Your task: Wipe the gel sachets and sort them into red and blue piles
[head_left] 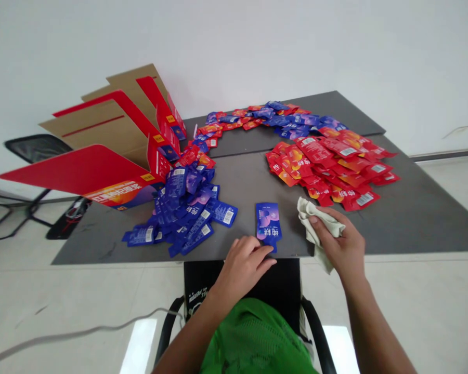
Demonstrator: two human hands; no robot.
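Observation:
A single blue pouch [269, 221] with a narrow spout end lies flat near the table's front edge, its spout toward me. My left hand [245, 262] is at that end, fingers apart and the fingertips at the pouch's lower edge; whether they press on it I cannot tell. Bunched in my right hand [341, 244] is a pale cloth [320, 223], held above the table's front edge to the right of the pouch. On the left lies a heap of blue pouches [191, 208]. A heap of red pouches [331, 166] spreads beyond the cloth.
Several open red cardboard boxes [120, 192] stand along the table's left side, flaps raised. A band of mixed red and blue pouches [253, 118] curves across the back of the grey table [242, 176]. Behind the boxes is a black chair [39, 148]; a cable [101, 328] crosses the floor.

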